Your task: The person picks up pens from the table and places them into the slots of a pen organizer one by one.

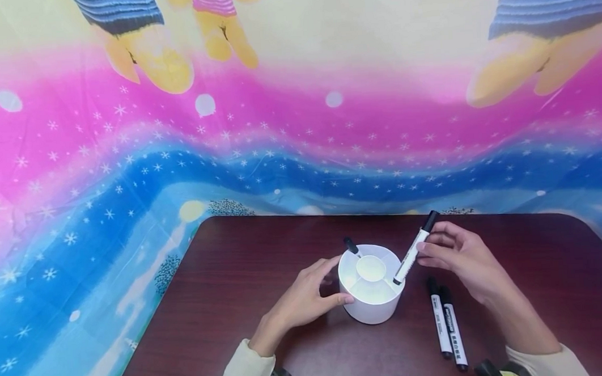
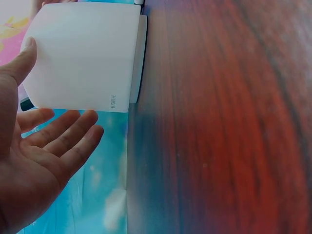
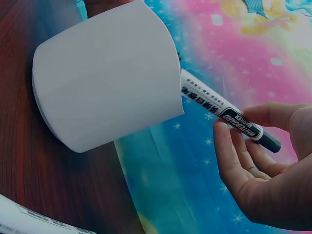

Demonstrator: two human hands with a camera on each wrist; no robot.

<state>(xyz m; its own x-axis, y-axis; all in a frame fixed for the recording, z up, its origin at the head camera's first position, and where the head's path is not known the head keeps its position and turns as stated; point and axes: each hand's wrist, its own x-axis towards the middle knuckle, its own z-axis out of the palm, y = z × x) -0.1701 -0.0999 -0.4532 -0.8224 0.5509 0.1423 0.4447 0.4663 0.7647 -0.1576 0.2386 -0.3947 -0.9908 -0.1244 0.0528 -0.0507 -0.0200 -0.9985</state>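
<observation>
A white round pen holder point(image 1: 370, 298) with inner compartments stands on the dark wooden table point(image 1: 243, 259). One black-capped marker point(image 1: 352, 246) sticks out of its back left. My left hand point(image 1: 331, 282) cups the holder's left side; its thumb point(image 2: 22, 58) touches the wall point(image 2: 85, 58) and the fingers point(image 2: 73, 134) lie straight beside it. My right hand point(image 1: 427, 249) pinches a white marker point(image 1: 414, 249), tilted, its lower end at the holder's right rim. In the right wrist view the fingers point(image 3: 229, 151) hold the marker point(image 3: 209, 100) just past the holder point(image 3: 107, 73).
Two more markers point(image 1: 440, 322) point(image 1: 453, 327) lie side by side on the table to the right of the holder, under my right forearm. A bright pink and blue patterned cloth point(image 1: 126, 163) hangs behind and beside the table.
</observation>
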